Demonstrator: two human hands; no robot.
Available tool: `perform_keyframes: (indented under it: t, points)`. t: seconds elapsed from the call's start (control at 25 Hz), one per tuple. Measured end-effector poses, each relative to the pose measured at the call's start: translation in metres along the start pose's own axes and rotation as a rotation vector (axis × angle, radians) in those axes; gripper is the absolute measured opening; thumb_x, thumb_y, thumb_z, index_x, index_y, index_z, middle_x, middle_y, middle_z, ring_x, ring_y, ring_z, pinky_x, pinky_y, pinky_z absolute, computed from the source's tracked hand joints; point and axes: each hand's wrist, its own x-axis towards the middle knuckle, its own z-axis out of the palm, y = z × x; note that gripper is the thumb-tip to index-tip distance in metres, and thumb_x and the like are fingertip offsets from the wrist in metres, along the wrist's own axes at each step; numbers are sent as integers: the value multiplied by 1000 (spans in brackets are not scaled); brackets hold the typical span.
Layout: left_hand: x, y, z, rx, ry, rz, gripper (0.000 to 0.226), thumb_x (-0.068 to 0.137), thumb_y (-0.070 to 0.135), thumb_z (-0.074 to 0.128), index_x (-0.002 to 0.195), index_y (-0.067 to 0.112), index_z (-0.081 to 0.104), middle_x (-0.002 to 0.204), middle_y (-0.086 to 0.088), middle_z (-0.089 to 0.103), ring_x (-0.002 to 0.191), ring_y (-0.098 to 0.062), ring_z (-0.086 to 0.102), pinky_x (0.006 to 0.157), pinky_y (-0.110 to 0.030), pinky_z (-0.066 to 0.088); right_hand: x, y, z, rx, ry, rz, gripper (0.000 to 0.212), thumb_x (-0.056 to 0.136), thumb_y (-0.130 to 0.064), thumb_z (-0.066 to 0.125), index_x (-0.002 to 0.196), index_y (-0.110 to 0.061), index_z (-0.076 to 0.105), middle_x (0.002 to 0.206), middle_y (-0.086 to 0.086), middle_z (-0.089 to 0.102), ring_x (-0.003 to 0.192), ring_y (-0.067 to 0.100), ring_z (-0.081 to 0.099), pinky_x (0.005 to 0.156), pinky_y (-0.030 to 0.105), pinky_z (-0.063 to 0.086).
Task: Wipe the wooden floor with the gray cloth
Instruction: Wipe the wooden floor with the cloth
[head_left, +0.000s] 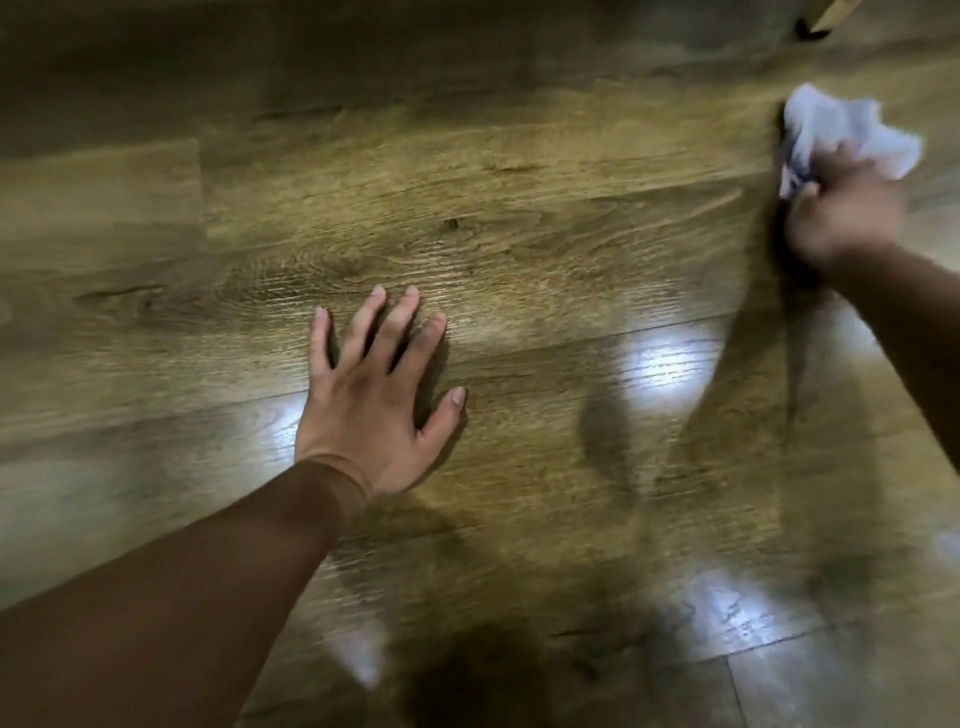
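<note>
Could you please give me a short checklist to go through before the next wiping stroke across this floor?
1. Grip: the right hand curls round the gray cloth: ok.
2. Cloth spread flat: not ok, it is bunched up.
3. Cloth pressed onto the wooden floor: cannot tell, that corner is blurred.
4. Support: the left hand lies flat on the boards, fingers spread: ok.
5. Boards between the two hands bare: ok.
6. The wooden leg at the far edge is apart from the cloth: ok.
</note>
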Motion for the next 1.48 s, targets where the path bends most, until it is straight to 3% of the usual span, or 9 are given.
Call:
perform_keyframes:
  t: [0.32, 0.44, 0.56, 0.72, 0.88, 1.12, 1.24, 1.36, 1.48]
  points:
    - [-1, 0, 7, -40, 118, 10, 69, 89, 62, 37, 146, 23, 44, 159, -4, 36, 150, -27, 23, 119, -63, 11, -128, -201, 42, -4, -113, -783, 57, 96, -32, 37, 152, -26, 31, 162, 3, 23, 150, 23, 13, 119, 38, 5]
    - [0, -2, 9, -48, 155, 26, 68, 88, 61, 40, 142, 22, 48, 155, -6, 43, 147, -27, 29, 118, -63, 15, -132, -180, 37, 12, -194, -1012, 57, 93, -38, 39, 150, -29, 35, 160, -2, 28, 150, 19, 18, 122, 39, 11]
    - [1, -2, 8, -52, 114, 12, 71, 89, 65, 35, 148, 27, 41, 162, 0, 31, 151, -23, 20, 121, -59, 8, -86, -87, 18, 78, -122, -714, 60, 90, -42, 38, 144, -19, 46, 154, 9, 39, 145, 25, 31, 120, 33, 22]
    - [-1, 3, 9, -55, 123, 16, 73, 90, 65, 31, 151, 26, 38, 164, -1, 28, 152, -24, 17, 122, -60, 4, -65, 8, -4, -33, -41, -106, 65, 78, -43, 28, 133, -17, 50, 139, 24, 51, 127, 44, 49, 107, 50, 41]
    - [-9, 2, 5, -183, 289, -5, 73, 93, 57, 37, 151, 14, 37, 161, -10, 30, 148, -29, 28, 120, -65, 7, -104, -76, 19, 42, 41, -318, 57, 85, -28, 34, 133, -4, 52, 139, 29, 50, 126, 46, 47, 106, 47, 38]
    - [-24, -16, -11, -606, 642, -285, 69, 90, 39, 41, 141, -8, 38, 146, -31, 39, 137, -46, 38, 116, -64, 22, -216, -288, 62, 14, -243, -998, 48, 100, -38, 36, 148, -29, 37, 160, 0, 28, 149, 20, 21, 122, 41, 11]
    - [-46, -75, -15, -562, 716, -458, 62, 93, 34, 45, 142, -3, 38, 146, -27, 39, 138, -42, 37, 115, -65, 22, -185, -258, 59, 122, -243, -1125, 51, 98, -41, 41, 148, -27, 39, 160, 2, 27, 150, 20, 17, 122, 41, 9]
    - [-70, -106, -7, -279, 296, -365, 73, 90, 50, 37, 149, 8, 36, 159, -16, 33, 149, -36, 24, 119, -67, 4, -130, -123, 53, 253, -90, -897, 48, 93, -36, 42, 131, -12, 57, 143, 15, 52, 137, 26, 43, 116, 33, 27]
    - [-72, -108, 3, -131, 158, -239, 79, 87, 60, 32, 151, 15, 36, 162, -7, 30, 151, -37, 17, 117, -67, 2, -83, 25, 30, 187, -41, -261, 52, 91, -47, 35, 121, -10, 57, 123, 21, 61, 121, 33, 55, 109, 43, 40]
